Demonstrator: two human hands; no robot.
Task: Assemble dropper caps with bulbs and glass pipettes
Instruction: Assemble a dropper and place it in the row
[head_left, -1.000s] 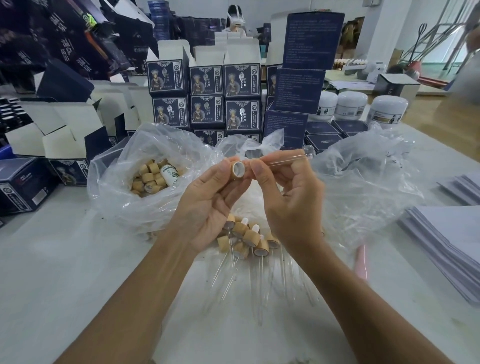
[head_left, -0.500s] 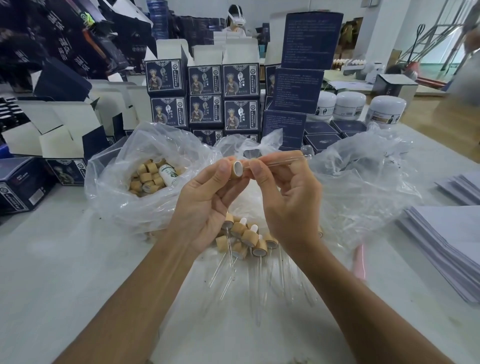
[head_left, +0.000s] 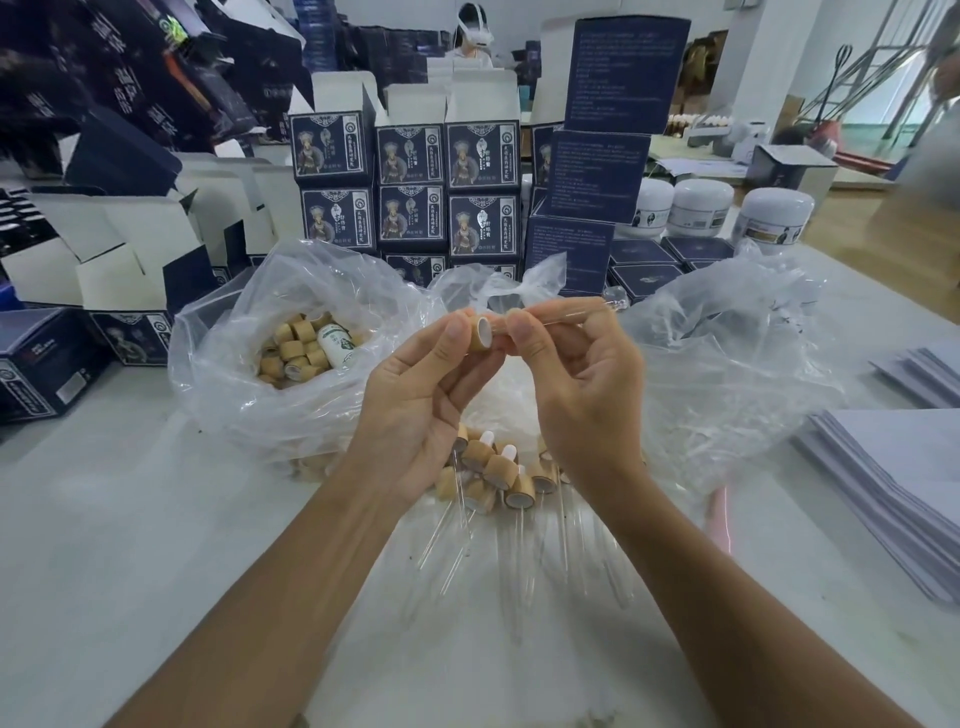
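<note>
Little had moved since 0.5 s before: my left hand (head_left: 415, 405) still pinched the bamboo cap (head_left: 482, 335) above the table (head_left: 130, 545), and my right hand (head_left: 576, 389) still pinched the glass pipette (head_left: 566, 312), its end at the cap's opening.

A packing workroom for cosmetics: stacks of dark blue printed cartons (head_left: 410, 156) and open flat-packed boxes (head_left: 104, 244) crowd the white desk (head_left: 130, 519). White cream jars (head_left: 701, 200) stand in a row, and a clear bag of wooden caps (head_left: 298, 345) lies open
</note>
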